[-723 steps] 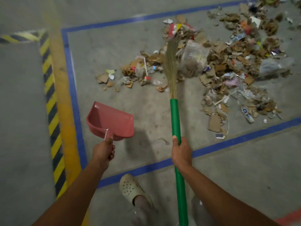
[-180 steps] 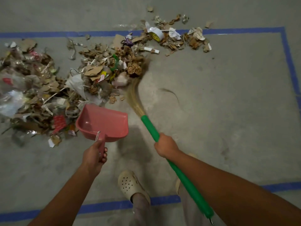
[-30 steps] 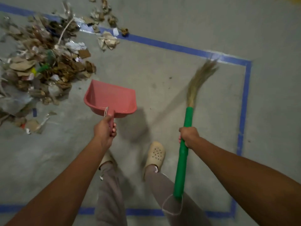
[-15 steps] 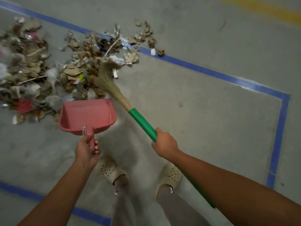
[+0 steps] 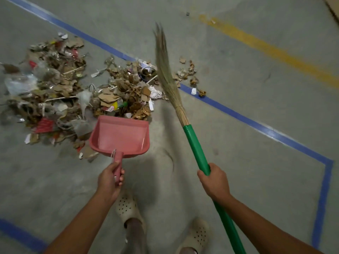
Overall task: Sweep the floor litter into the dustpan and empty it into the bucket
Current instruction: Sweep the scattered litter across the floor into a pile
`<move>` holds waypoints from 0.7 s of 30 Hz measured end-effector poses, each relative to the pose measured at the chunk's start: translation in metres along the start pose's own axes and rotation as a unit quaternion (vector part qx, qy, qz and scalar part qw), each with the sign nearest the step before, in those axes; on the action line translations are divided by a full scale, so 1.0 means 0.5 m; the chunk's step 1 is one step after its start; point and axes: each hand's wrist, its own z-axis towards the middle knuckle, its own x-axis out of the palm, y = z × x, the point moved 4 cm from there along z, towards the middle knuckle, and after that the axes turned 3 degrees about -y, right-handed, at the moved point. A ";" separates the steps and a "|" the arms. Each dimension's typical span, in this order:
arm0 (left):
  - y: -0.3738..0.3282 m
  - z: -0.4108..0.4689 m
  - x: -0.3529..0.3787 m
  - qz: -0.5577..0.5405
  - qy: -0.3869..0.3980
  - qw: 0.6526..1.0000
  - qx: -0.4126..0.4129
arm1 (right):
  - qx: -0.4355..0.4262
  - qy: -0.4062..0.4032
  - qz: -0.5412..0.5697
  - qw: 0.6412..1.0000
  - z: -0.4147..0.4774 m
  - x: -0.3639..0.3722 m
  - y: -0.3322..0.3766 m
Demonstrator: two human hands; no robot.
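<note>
A wide heap of litter (image 5: 73,92), mostly torn cardboard, paper and plastic, covers the concrete floor at the left and centre. My left hand (image 5: 110,182) grips the handle of a pink dustpan (image 5: 121,138), whose mouth faces the near edge of the heap; the pan looks empty. My right hand (image 5: 213,180) holds the green handle of a straw broom (image 5: 168,77). Its bristles point away from me, just right of the main heap, beside a few stray scraps (image 5: 189,72) on the blue line. No bucket is in view.
Blue tape lines (image 5: 256,123) frame a rectangle on the floor, with a corner at the right. A yellow line (image 5: 266,50) runs beyond it. My two feet in pale perforated clogs (image 5: 128,209) stand just behind the dustpan.
The broom head has swung from inside the heap's right side out to the right, its bristles now pointing away. The dustpan stays at the heap's near edge.
</note>
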 end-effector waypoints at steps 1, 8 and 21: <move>-0.012 0.012 0.011 0.009 0.006 1.000 -0.004 | 0.006 -0.008 0.005 1.000 0.010 -0.002 0.008; -0.118 0.079 0.109 0.052 0.041 0.998 0.001 | 0.115 0.087 0.164 0.976 0.099 0.016 0.073; -0.101 0.281 0.236 0.077 0.041 0.996 0.015 | 0.179 -0.109 0.168 0.963 0.447 0.012 -0.047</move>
